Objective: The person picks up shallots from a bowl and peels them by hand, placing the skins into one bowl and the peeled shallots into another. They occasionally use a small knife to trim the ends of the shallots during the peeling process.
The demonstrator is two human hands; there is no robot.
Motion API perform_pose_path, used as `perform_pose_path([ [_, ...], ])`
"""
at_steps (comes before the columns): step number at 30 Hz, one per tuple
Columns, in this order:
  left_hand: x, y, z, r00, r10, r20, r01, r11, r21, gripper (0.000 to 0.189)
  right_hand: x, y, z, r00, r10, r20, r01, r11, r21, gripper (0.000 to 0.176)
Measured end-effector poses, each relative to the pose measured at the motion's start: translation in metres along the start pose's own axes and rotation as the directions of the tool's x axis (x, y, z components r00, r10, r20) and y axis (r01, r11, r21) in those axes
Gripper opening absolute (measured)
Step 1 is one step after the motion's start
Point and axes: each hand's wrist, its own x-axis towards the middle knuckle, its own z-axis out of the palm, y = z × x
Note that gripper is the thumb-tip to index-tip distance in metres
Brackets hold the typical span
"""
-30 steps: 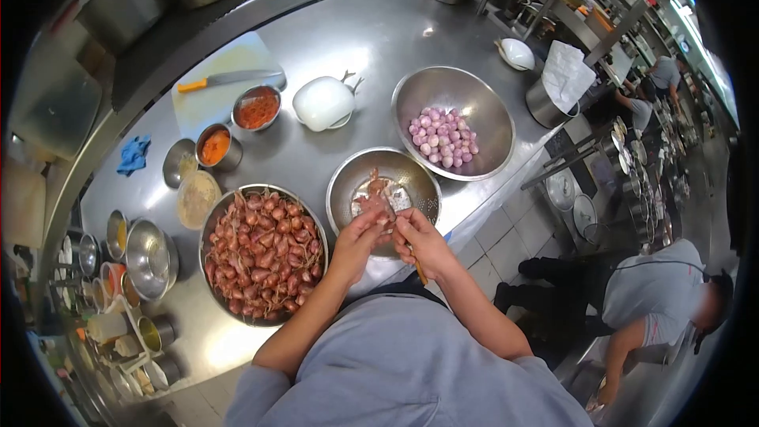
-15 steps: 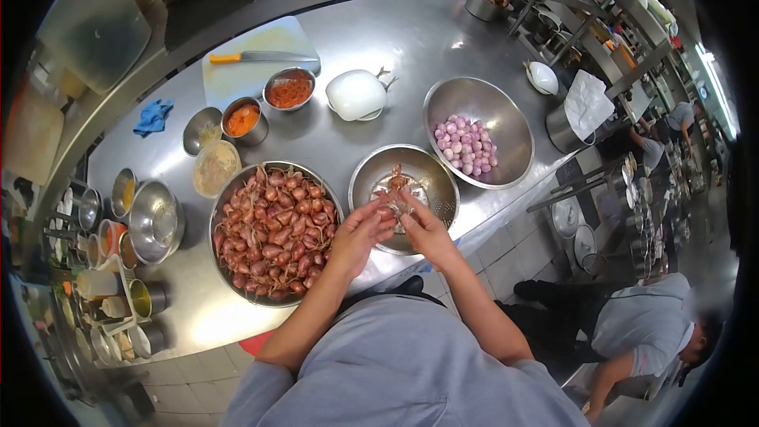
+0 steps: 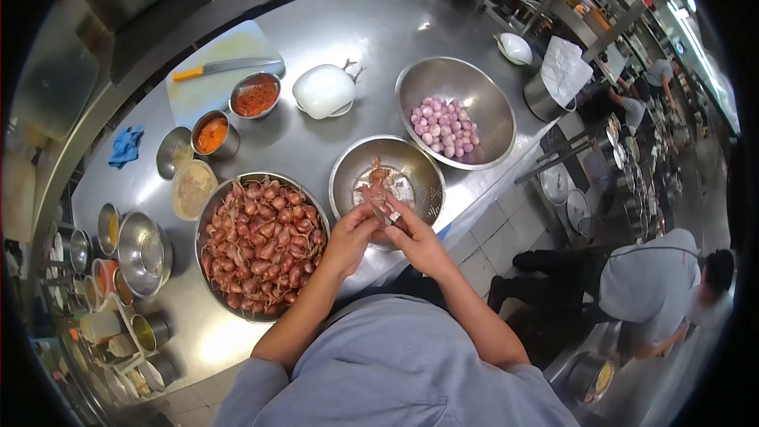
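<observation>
My left hand (image 3: 353,237) and my right hand (image 3: 416,242) meet over the near rim of a perforated steel colander (image 3: 431,182), fingers pinched together. A shallot seems to be in my left fingers, mostly hidden by them. At my right fingertips shows a small pale, shiny sliver I cannot make out. Reddish-brown peelings (image 3: 378,180) lie in the colander. To the left, a big steel bowl is heaped with unpeeled shallots (image 3: 265,241). Beyond the colander, on the right, peeled purple shallots (image 3: 444,126) rest in a wide steel bowl (image 3: 490,115).
A yellow-handled knife (image 3: 225,68) lies on a cutting board (image 3: 186,99). Nearby stand a cup of orange pieces (image 3: 212,136), a bowl of red shreds (image 3: 257,98) and a white lidded dish (image 3: 326,92). At right, a co-worker (image 3: 648,273) bends over beside the table.
The camera view has shifted, so the table's things sit further left. My hands have drawn closer together and slightly nearer to my body, still pinched at the colander's near side.
</observation>
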Motion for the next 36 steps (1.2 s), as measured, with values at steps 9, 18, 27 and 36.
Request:
perform_pose_path([
  [9,-0.001,-0.012,0.006,0.999,0.036,-0.032,-0.038,0.997,-0.07,0.024,-0.007,0.001,-0.005,0.999,0.04,-0.036,-0.04,0.999,0.011,0.058],
  [18,-0.005,-0.01,0.009,0.994,0.101,-0.047,-0.104,0.992,-0.072,0.019,-0.01,0.005,-0.004,0.995,-0.052,-0.082,0.044,0.993,-0.106,0.047],
  [27,-0.002,-0.007,0.007,0.996,0.088,-0.03,-0.091,0.99,-0.103,0.021,-0.007,0.004,-0.014,0.971,0.188,-0.145,-0.175,0.98,0.096,0.039],
  [36,-0.005,0.011,0.007,0.999,0.038,-0.002,-0.038,0.998,-0.056,0.035,0.001,-0.001,-0.007,0.954,0.27,-0.134,-0.219,0.926,0.309,0.04],
])
